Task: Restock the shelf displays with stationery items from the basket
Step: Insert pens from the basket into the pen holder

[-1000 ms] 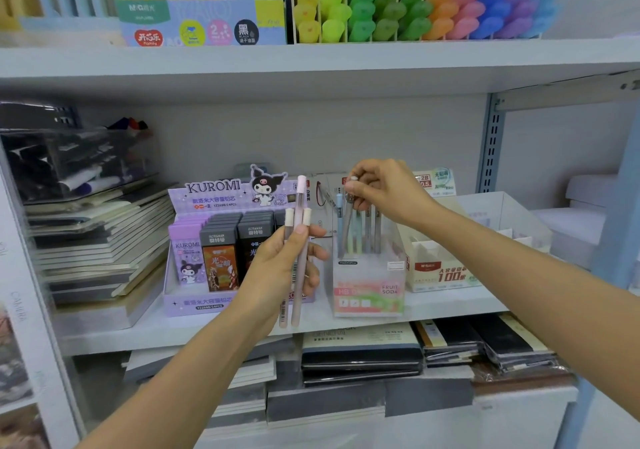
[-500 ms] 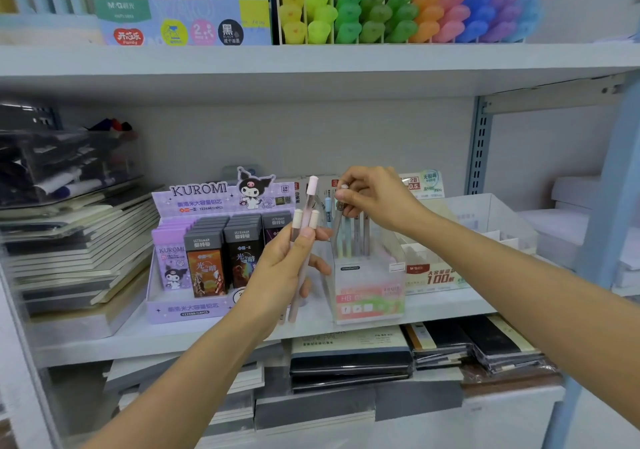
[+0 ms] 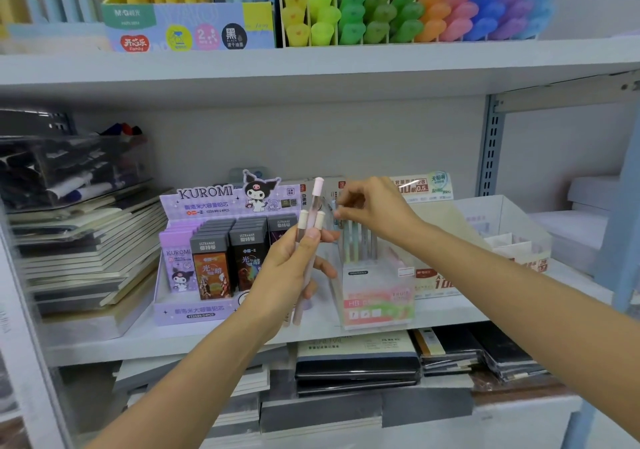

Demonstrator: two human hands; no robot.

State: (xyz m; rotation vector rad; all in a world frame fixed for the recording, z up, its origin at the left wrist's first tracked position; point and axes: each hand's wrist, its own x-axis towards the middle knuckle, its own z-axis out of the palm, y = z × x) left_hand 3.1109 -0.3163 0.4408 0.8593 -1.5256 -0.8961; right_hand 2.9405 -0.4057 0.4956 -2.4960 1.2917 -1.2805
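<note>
My left hand (image 3: pixel 287 275) grips three pastel pencils (image 3: pixel 313 213) upright in front of the middle shelf, their pale caps sticking up above my fingers. Just to the right, my right hand (image 3: pixel 374 206) pinches the top of a pencil standing in the clear pencil display box (image 3: pixel 377 296). Several pastel pencils (image 3: pixel 360 244) stand in that box. The basket is out of view.
A purple Kuromi lead-refill display (image 3: pixel 194 268) stands left of the box, and stacked notebooks (image 3: pixel 83 258) lie further left. A white cardboard box (image 3: pixel 502 227) sits to the right. The upper shelf (image 3: pixel 311 67) carries coloured highlighters (image 3: pixel 398 8). Dark notebooks (image 3: pixel 356 362) fill the shelf below.
The view has shifted slightly right and closer. My right hand stays at the pencil tops in the box, a little lower. My left hand keeps its pencils, raised slightly towards the right hand.
</note>
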